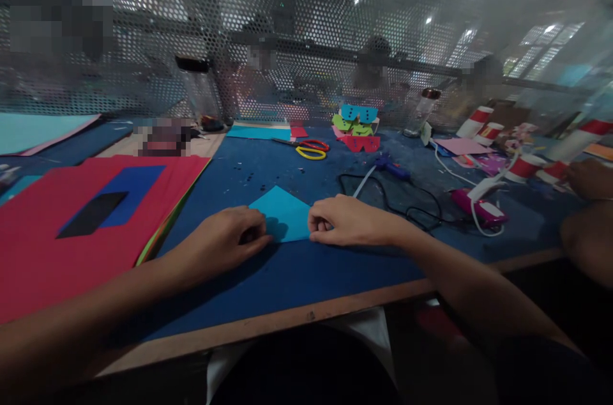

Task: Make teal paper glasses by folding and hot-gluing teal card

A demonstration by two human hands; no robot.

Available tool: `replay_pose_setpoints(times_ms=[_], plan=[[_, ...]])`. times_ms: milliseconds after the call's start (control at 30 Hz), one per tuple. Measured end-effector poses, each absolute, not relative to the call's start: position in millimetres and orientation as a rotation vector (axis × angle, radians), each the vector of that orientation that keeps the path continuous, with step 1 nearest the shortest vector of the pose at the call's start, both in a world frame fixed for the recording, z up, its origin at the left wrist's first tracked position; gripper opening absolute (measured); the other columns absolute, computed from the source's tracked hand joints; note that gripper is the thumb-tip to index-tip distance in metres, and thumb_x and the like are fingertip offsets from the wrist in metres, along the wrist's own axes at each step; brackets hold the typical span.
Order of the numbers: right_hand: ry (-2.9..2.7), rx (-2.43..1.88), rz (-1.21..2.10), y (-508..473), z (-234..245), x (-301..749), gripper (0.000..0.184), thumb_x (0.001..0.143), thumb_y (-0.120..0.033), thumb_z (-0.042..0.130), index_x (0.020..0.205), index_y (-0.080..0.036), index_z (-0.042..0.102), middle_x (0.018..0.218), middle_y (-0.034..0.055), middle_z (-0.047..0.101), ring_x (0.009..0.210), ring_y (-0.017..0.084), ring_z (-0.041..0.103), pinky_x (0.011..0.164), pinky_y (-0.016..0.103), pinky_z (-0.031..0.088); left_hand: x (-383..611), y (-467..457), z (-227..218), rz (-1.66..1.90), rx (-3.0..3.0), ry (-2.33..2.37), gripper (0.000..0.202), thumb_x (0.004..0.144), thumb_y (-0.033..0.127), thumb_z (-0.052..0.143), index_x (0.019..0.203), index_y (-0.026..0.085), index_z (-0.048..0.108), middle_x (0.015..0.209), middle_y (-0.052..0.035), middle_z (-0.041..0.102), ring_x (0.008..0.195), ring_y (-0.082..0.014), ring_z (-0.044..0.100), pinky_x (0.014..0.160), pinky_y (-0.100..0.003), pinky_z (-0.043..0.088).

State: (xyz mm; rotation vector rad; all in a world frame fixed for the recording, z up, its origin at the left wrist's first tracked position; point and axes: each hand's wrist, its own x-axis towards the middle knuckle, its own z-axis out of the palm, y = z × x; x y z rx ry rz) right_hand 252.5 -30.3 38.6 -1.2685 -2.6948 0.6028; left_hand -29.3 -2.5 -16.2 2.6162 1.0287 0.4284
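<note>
Tabletop (297,277) first: a dark blue work surface with a wooden front edge, backed by a perforated metal screen (287,41) that closes off the far side. On my left lies a big stack of red paper sheets (43,252) with a blue rectangle (129,194) and a black strip (93,214) on top. Farther back I see scissors (309,148) with red and yellow handles, a pile of green, blue and red cut-out shapes (357,127), a glue gun (390,167) with its black cable, and a pink and white tool (479,207) off to the right. Another person's hand (591,178) rests near red and white cups (522,165) at the right edge; it is not mine.

The piece I am working is the light blue paper (282,216), lying flat on the table near the front edge, directly between my hands, one corner pointing away from me. My left hand (225,242) is curled, fingertips pinning the paper's left corner down. My right hand (345,221) is likewise closed, fingers pinching or pressing the right corner; I cannot tell whether it has lifted the edge.

I judge this to be a folding step: the sheet is held at both sides. The next move, as I read it, calls for keeping one side pinned while bringing the other corner across squarely and pressing a clean crease.
</note>
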Motion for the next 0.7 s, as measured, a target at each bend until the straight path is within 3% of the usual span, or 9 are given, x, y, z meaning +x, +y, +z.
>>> replay_pose_setpoints(times_ms=[700], plan=[[-2.753,-1.389,0.627,-23.0,38.5,263.0,0.018,0.091,-0.036,0.068,0.085,-0.02,0.071,0.085,0.0012,0.075,0.074,0.015,0.064,0.061,0.027,0.031,-27.8,-1.5,-16.2,0.433,2.603,1.028,0.028,0.096,0.04,0.058,0.076,0.02,0.059,0.073,-0.0011,0.062,0.067,-0.0162,0.055,0.062,-0.028,0.036]])
